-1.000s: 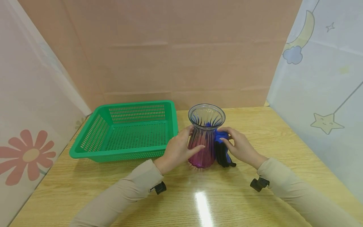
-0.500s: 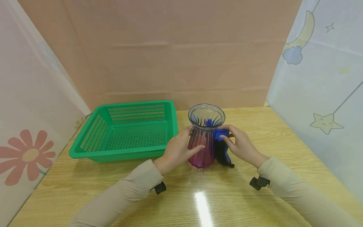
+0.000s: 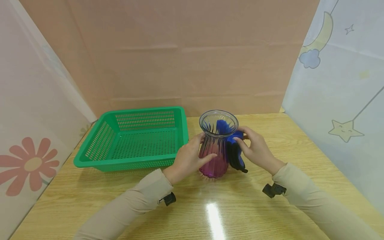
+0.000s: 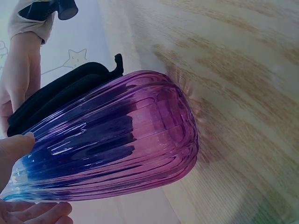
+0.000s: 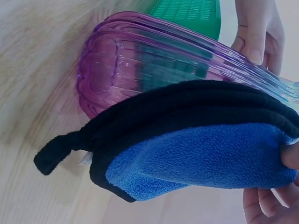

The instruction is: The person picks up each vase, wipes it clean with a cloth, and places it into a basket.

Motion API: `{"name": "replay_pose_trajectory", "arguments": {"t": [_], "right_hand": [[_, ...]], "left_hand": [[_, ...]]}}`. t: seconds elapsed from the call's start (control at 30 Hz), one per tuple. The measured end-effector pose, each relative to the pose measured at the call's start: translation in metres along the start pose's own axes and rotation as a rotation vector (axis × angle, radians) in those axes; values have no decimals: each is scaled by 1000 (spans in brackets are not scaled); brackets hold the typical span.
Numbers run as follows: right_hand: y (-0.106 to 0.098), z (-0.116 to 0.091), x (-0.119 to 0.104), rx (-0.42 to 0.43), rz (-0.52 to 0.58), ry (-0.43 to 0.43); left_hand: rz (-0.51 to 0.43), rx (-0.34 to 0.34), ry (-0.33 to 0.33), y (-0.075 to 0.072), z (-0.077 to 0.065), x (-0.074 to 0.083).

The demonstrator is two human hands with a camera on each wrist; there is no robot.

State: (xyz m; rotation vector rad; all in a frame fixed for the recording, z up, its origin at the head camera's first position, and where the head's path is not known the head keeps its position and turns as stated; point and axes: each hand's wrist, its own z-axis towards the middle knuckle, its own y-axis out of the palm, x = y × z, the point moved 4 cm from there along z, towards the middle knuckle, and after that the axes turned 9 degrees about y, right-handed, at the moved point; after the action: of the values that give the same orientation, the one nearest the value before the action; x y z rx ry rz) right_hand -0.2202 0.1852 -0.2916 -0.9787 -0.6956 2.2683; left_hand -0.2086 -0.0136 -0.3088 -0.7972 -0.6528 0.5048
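A ribbed glass vase point(image 3: 213, 163), clear blue at the rim and pink-purple toward the base, stands upright on the table. My left hand point(image 3: 188, 159) grips its left side, thumb across the front and fingers going behind. Against the vase's right side lies a folded blue cloth point(image 5: 201, 156) with black edging and a hanging loop. My right hand point(image 3: 257, 151) pinches this cloth between thumb and fingers, near its upper end. Through the glass, in the head view, part of the blue cloth shows behind the vase's neck. In the left wrist view, the left thumb and fingertips lie on opposite sides of the vase.
A green plastic basket point(image 3: 132, 162) with slatted walls stands left of the vase, close to the left hand. The wooden table point(image 3: 192, 213) reaches to a peach backdrop point(image 3: 192, 73) behind, with printed sheets on both sides.
My right hand has slid the cloth upward and slightly away along the vase, and more blue shows behind the neck. The left hand and the vase have stayed in place.
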Motion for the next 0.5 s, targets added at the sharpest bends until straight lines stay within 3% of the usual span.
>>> {"name": "replay_pose_trajectory", "arguments": {"t": [0.27, 0.5], "right_hand": [[-4, 4, -2, 41, 23, 21], [-9, 7, -2, 67, 107, 48]], "left_hand": [[-3, -13, -2, 0, 0, 0], [-30, -28, -18, 0, 1, 0]]}}
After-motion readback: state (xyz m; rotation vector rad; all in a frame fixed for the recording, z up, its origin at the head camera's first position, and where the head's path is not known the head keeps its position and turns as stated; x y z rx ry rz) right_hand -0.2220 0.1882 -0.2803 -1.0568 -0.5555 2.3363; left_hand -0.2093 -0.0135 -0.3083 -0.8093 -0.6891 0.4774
